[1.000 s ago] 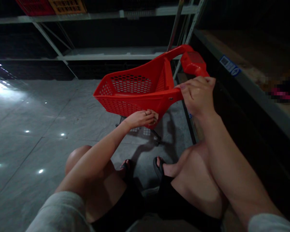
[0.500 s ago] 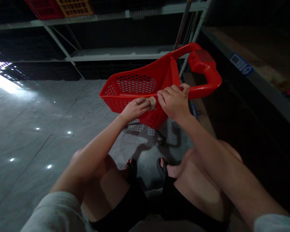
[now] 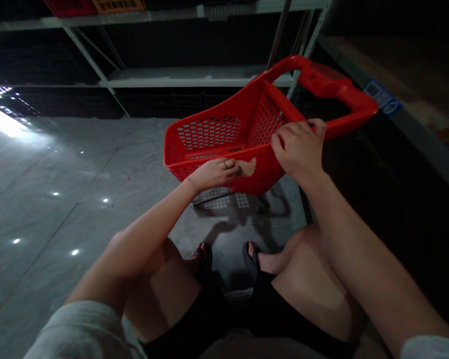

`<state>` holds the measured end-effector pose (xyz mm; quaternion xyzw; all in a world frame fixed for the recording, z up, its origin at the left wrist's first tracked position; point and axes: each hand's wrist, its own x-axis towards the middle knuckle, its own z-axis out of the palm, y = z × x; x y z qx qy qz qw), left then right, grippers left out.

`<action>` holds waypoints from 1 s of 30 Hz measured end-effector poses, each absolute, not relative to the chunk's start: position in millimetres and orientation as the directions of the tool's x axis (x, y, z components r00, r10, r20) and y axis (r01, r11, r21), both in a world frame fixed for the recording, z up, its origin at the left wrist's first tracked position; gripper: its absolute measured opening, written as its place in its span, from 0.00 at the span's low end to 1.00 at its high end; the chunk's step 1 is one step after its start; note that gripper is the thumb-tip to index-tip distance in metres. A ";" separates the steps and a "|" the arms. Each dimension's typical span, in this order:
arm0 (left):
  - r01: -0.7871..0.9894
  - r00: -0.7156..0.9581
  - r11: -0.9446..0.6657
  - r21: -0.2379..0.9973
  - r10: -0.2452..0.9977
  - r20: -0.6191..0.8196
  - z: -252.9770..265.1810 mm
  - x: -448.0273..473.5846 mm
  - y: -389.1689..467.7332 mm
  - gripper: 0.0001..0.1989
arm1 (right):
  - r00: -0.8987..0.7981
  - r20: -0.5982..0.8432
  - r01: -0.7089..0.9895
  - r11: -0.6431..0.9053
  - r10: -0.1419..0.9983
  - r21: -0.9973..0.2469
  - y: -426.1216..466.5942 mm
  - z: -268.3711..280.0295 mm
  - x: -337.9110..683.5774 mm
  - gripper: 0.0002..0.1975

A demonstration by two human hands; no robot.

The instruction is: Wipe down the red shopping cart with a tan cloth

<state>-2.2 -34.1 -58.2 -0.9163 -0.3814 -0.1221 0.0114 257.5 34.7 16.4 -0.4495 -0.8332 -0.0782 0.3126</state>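
A red plastic shopping cart [image 3: 258,117] with perforated walls stands in front of my knees, its handle loop toward the right. My left hand [image 3: 215,172] is closed on a beige, cloth-like piece [image 3: 247,168] with a ragged far edge, held against the near outer wall of the cart. Whether it is cloth or paper I cannot make out. My right hand [image 3: 299,147] grips the cart's near rim where the handle begins, fingers over the top. Inside, the visible part of the basket shows only its own walls and floor.
Behind the cart runs a metal shelf rack [image 3: 164,80] with dark crates and an orange crate [image 3: 119,5] on top. On the right, a ledge bears a blue-and-white label [image 3: 382,97]. Grey concrete floor [image 3: 41,199] spreads left; my sandalled feet are below the cart.
The cart has swung and shifted right, its handle nearer the ledge. My right hand moved right with it. The beige piece now shows spread out further beyond my left fingers.
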 end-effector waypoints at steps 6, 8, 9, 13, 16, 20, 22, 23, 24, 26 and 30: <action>0.706 0.674 -0.707 0.041 0.688 0.269 -66.9 5.3 -49.1 0.21 | -0.552 0.491 0.693 0.698 0.674 -0.179 8.2 6.0 232.5 0.22; 0.652 0.741 -0.756 0.065 0.653 0.156 -91.6 15.4 -56.9 0.19 | -0.579 0.465 0.675 0.714 0.669 -0.188 4.8 -0.4 229.2 0.23; 0.640 0.756 -0.765 0.072 0.643 0.121 -102.0 19.4 -60.1 0.18 | -0.593 0.451 0.669 0.720 0.667 -0.184 4.3 -3.2 229.4 0.22; 0.620 0.778 -0.781 0.071 0.624 0.069 -103.3 18.7 -66.1 0.16 | -0.623 0.419 0.666 0.728 0.661 -0.160 6.4 -8.5 236.5 0.21; 0.688 0.714 -0.725 -0.025 0.671 0.202 -70.0 5.8 -64.7 0.13 | -0.627 0.415 0.657 0.734 0.659 -0.172 10.2 -9.7 238.8 0.21; 0.798 0.588 -0.582 -0.155 0.696 0.412 -53.0 -1.9 -66.8 0.13 | -0.666 0.393 0.608 0.766 0.634 -0.206 15.5 -16.5 232.1 0.21; 0.749 0.659 -0.637 -0.182 0.691 0.297 -70.8 0.7 -72.1 0.13 | -0.674 0.385 0.593 0.773 0.631 -0.228 17.1 -22.2 227.5 0.21; 0.710 0.704 -0.680 -0.182 0.684 0.193 -83.4 2.5 -75.2 0.12 | -0.671 0.386 0.590 0.772 0.632 -0.237 17.8 -25.2 225.7 0.21; 0.674 0.737 -0.718 -0.173 0.671 0.086 -96.0 4.3 -78.0 0.11 | -0.668 0.390 0.589 0.771 0.634 -0.244 18.4 -28.1 224.6 0.21; 0.622 0.768 -0.769 -0.147 0.636 -0.072 -113.3 5.8 -82.2 0.11 | -0.667 0.406 0.574 0.778 0.625 -0.255 19.9 -33.2 223.9 0.20; 0.606 0.782 -0.773 -0.189 0.622 -0.038 -91.6 -4.7 -87.2 0.09 | -0.677 0.426 0.526 0.800 0.600 -0.291 24.3 -40.0 222.8 0.17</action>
